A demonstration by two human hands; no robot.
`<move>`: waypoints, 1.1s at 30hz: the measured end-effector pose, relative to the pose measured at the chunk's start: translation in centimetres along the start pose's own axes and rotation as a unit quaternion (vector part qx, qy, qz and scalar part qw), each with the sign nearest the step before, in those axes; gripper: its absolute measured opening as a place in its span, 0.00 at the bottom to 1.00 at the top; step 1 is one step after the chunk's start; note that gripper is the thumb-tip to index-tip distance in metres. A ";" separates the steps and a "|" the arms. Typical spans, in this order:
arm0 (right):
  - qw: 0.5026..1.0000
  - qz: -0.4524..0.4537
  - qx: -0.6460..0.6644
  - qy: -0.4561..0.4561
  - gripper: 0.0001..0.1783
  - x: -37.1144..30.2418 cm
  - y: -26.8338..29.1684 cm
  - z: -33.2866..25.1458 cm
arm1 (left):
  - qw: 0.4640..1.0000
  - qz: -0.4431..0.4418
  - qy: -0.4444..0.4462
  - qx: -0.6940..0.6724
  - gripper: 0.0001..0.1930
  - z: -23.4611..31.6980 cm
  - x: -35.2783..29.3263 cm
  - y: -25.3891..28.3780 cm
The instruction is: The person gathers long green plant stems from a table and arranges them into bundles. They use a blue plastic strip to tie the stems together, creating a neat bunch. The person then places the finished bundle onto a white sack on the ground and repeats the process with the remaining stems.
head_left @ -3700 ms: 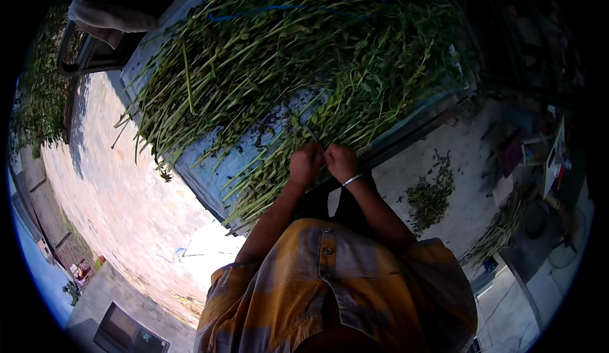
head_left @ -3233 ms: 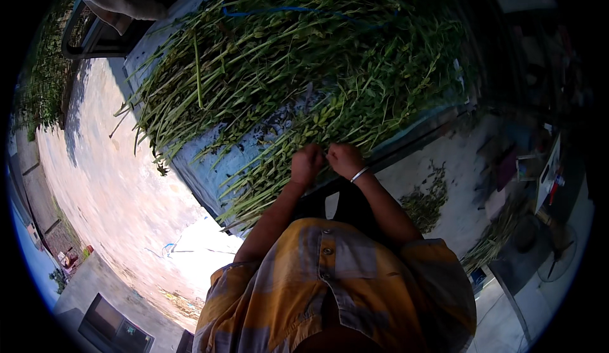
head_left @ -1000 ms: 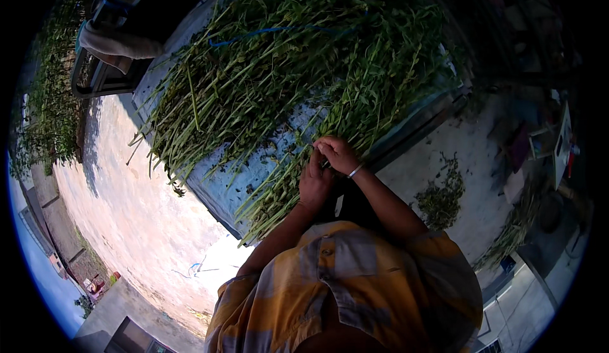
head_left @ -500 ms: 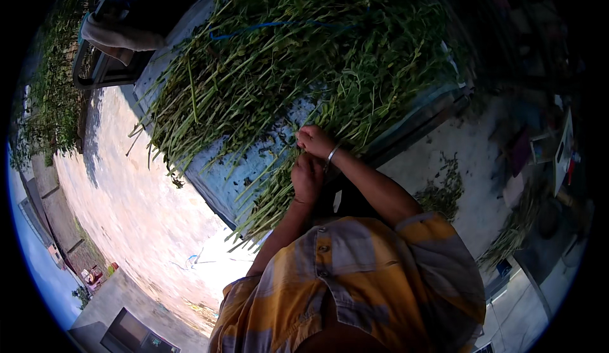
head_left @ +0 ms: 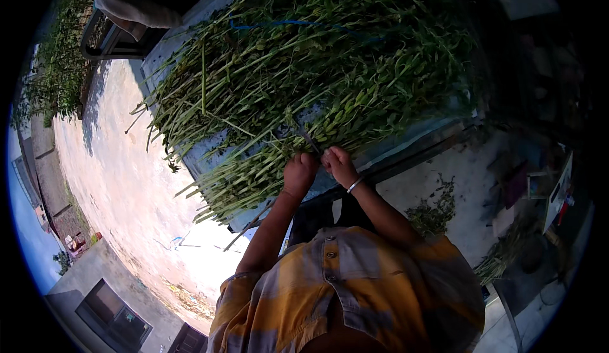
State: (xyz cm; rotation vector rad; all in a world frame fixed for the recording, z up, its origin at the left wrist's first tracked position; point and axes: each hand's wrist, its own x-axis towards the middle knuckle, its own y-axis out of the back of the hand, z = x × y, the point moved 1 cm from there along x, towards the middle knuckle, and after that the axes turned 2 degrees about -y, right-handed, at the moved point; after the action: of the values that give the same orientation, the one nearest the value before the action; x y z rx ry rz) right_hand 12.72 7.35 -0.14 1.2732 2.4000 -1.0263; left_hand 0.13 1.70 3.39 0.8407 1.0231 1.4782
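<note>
A bundle of leafy green stalks point(head_left: 247, 178) lies at the near edge of the table, its cut ends toward the left. A thin grey strip point(head_left: 309, 138) crosses over this bundle and runs down to my hands. My left hand point(head_left: 300, 170) is closed in a fist against the bundle's near side; what its fingers grip is hidden. Close beside it, a small gap to the right, my right hand point(head_left: 340, 164) is closed at the lower end of the strip and wears a pale bangle at the wrist. Beyond lies a wide heap of similar stalks point(head_left: 285, 67).
The heap covers most of the blue-grey table point(head_left: 396, 142), and a blue cord point(head_left: 279, 22) lies across it. A cloth point(head_left: 136, 10) hangs over a dark frame at the far left. Loose greenery point(head_left: 432, 210) lies on the floor at right, near assorted household things.
My hands have come down nearer my body and moved apart, from overlapping to side by side. The near bundle now sits closer together, and the grey strip over it shows.
</note>
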 end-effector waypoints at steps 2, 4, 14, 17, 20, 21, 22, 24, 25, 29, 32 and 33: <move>0.989 0.015 -0.149 -0.004 0.16 0.5 1.4 1.9 | 1.000 0.012 0.007 -0.003 0.11 -0.1 0.0 -1.7; 0.964 0.023 -0.256 0.064 0.15 0.3 0.3 2.6 | 0.999 0.000 0.044 0.023 0.10 -0.2 0.1 -2.5; 0.983 0.128 -0.085 0.097 0.07 -2.7 -2.0 1.9 | 0.961 -0.113 -0.253 -0.008 0.12 -0.9 3.4 2.7; 0.960 0.200 -0.082 0.176 0.07 -3.3 -2.8 1.9 | 0.939 -0.147 -0.312 0.016 0.09 -2.3 4.1 2.4; 0.938 0.243 -0.165 0.186 0.09 -3.2 -1.7 4.3 | 0.932 -0.211 -0.295 -0.003 0.07 -3.6 4.6 0.6; 0.934 0.243 -0.207 0.162 0.10 -3.3 -1.5 4.8 | 0.928 -0.217 -0.303 -0.018 0.06 -3.7 5.0 0.3; 0.928 0.243 -0.248 0.137 0.11 -3.5 -1.5 5.3 | 0.923 -0.223 -0.311 -0.034 0.06 -3.8 5.2 0.0; 0.938 0.245 -0.227 0.091 0.11 -3.5 -2.4 6.2 | 0.915 -0.234 -0.325 -0.057 0.06 -4.0 5.5 -0.4; 0.943 0.244 -0.217 0.068 0.12 -3.4 -2.9 6.5 | 0.910 -0.239 -0.332 -0.064 0.06 -4.1 5.5 -0.6; 0.902 0.268 -0.325 0.092 0.14 -2.2 -3.0 6.4 | 0.906 -0.229 -0.343 -0.096 0.07 -2.9 6.2 0.3; 0.845 0.299 -0.432 0.096 0.12 -1.6 -3.2 5.3 | 0.930 -0.190 -0.297 -0.107 0.07 -3.2 5.3 0.2; 0.821 0.332 -0.452 0.110 0.11 -1.7 -3.4 4.1 | 0.932 -0.184 -0.290 -0.114 0.07 -3.2 5.1 0.2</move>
State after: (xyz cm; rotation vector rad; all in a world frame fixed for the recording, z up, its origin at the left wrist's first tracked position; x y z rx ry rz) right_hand 10.52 2.24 -0.63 1.6150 1.8418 0.4461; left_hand -3.60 6.22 2.27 0.7967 0.5132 0.9204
